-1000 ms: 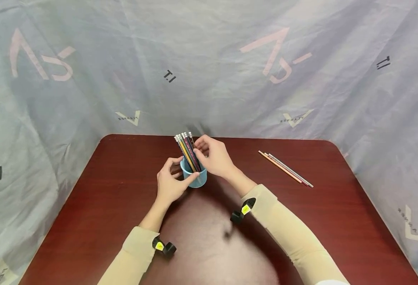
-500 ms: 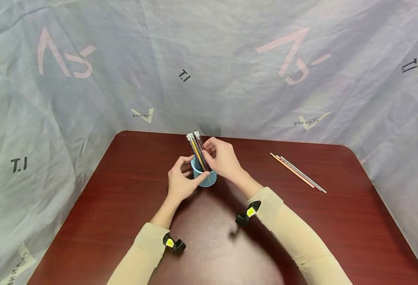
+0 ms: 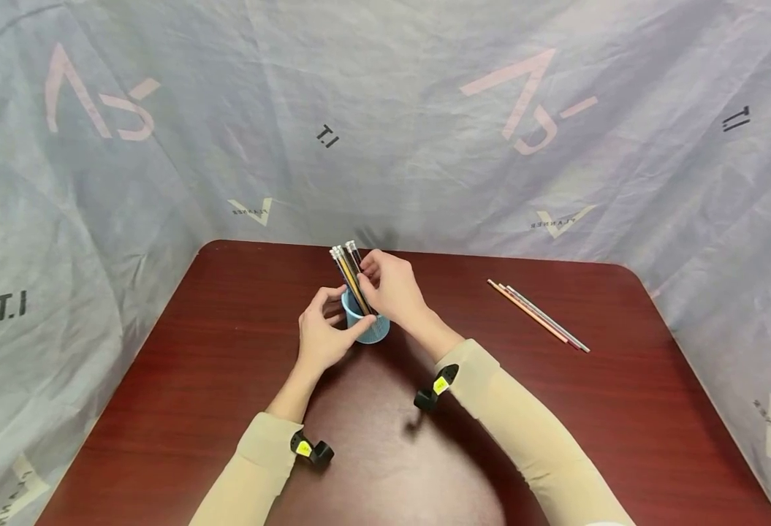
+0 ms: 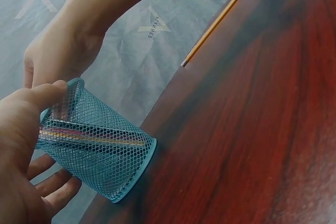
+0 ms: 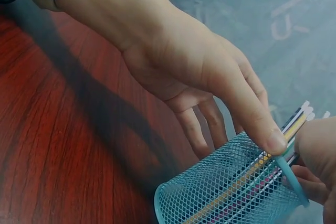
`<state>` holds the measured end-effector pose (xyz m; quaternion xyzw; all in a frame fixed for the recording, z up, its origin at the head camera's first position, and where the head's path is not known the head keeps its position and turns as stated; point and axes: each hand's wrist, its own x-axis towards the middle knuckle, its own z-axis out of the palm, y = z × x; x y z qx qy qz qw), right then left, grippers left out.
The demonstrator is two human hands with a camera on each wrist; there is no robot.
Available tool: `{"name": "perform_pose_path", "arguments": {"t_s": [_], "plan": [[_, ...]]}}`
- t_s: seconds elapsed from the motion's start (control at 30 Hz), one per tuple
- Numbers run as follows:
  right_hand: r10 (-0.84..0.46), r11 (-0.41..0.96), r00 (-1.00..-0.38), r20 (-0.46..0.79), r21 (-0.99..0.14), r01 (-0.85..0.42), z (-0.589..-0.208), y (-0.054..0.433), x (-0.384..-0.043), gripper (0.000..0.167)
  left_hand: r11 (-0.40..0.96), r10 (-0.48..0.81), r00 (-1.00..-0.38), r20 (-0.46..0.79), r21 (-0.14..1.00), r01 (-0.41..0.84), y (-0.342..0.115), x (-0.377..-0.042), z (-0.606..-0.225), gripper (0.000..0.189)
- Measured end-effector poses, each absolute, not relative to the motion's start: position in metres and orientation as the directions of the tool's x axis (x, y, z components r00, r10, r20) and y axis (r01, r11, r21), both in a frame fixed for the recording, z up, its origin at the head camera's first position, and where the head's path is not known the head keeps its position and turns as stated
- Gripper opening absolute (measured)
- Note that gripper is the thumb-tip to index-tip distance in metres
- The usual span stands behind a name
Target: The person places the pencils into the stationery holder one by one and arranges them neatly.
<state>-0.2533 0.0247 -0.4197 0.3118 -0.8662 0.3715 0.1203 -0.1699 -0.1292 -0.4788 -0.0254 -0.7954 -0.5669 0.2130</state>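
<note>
A light blue mesh pencil cup [image 3: 373, 332] stands on the table, tilted in both wrist views by the camera angle. My left hand [image 3: 321, 336] grips it around the rim, thumb in front and fingers behind. Several pencils [image 3: 346, 270] with white-tipped ends lean left inside the cup, one of them yellow. Over the cup's right side, my right hand [image 3: 395, 288] has its thumb and curled fingers at the dark pencils [image 3: 354, 254], pinching them near the rim. Its fingertips are partly hidden. In the right wrist view the left thumb [image 5: 275, 142] presses on the rim.
A few loose pencils [image 3: 539, 316] lie side by side on the dark red table [image 3: 595, 409], to the right of the cup. Grey printed cloth [image 3: 385, 146] hangs behind the table and along both sides.
The head view has shifted slightly. The pencil tops, bunched together a second ago, now stand in two groups, with the dark ones by my right hand. My left hand keeps its hold on the cup.
</note>
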Motion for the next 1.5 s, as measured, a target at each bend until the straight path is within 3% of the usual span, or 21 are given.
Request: {"name": "perform_pose_path", "arguments": {"t_s": [0.9, 1.1, 1.5], "plan": [[-0.453, 0.494, -0.732, 0.508, -0.541, -0.681, -0.419, 0.045, -0.254, 0.015, 0.381, -0.21, -0.91, 0.357, 0.887, 0.26, -0.128, -0.17, -0.479, 0.071], [-0.362, 0.503, -0.73, 0.58, -0.538, -0.676, -0.419, 0.089, -0.262, 0.012, 0.393, -0.197, -0.916, 0.35, 0.884, 0.253, -0.126, -0.173, -0.48, 0.072], [-0.219, 0.743, -0.809, 0.546, -0.445, -0.501, -0.438, 0.242, -0.288, 0.015, 0.387, -0.204, -0.915, 0.349, 0.887, 0.252, -0.124, -0.172, -0.481, 0.073]]}}
